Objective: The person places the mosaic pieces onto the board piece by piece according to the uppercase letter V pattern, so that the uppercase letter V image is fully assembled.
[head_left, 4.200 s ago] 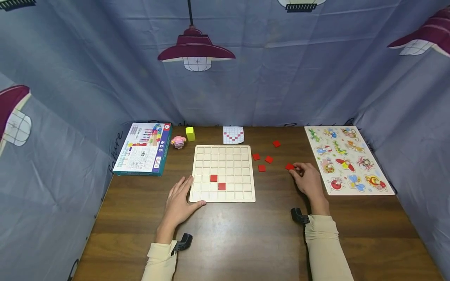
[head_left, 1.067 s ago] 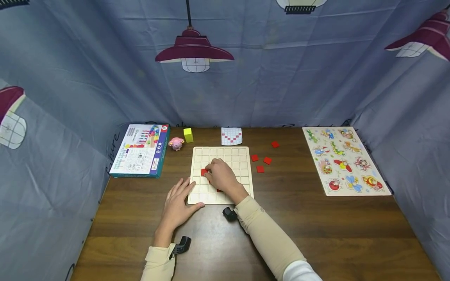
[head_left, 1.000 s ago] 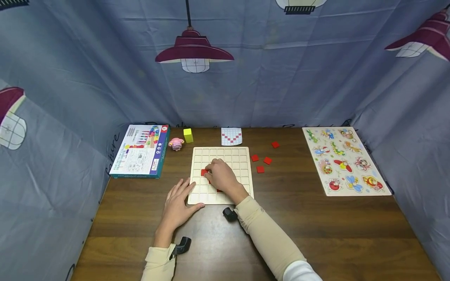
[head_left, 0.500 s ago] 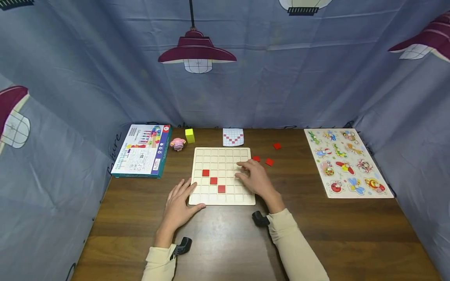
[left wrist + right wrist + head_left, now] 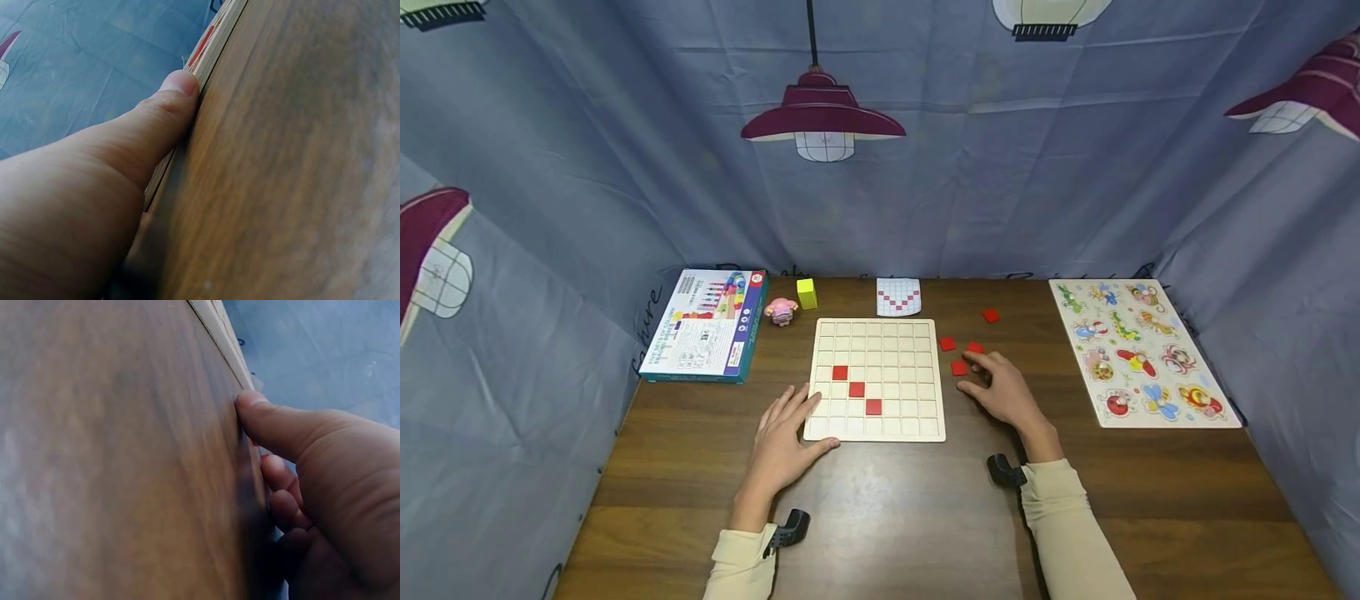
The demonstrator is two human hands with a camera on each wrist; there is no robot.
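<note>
A pale wooden grid board [image 5: 910,377] lies on the table, with red square tiles [image 5: 857,389] in three of its cells along a diagonal. My left hand [image 5: 780,446] rests at the board's near left corner, fingers on the left side; in the left wrist view its thumb [image 5: 178,84] touches the near edge. To the right of the board, my right hand [image 5: 1006,393] hovers low by a loose red tile [image 5: 959,367], thumb and fingertips apart around its near right side. In the right wrist view the fingers [image 5: 275,469] are bent, with a sliver of red beyond them.
More loose red tiles [image 5: 991,315] lie right of the board. Behind it stands a pattern card [image 5: 898,297]. At the left are a box [image 5: 703,327], a pink figurine [image 5: 781,312] and a yellow block [image 5: 807,293]; an insect puzzle board [image 5: 1150,354] lies at the right.
My right hand took a red tile from the right, set it in the board as the third in the diagonal, let go and moved back right to the loose tiles. My left hand stayed put.
</note>
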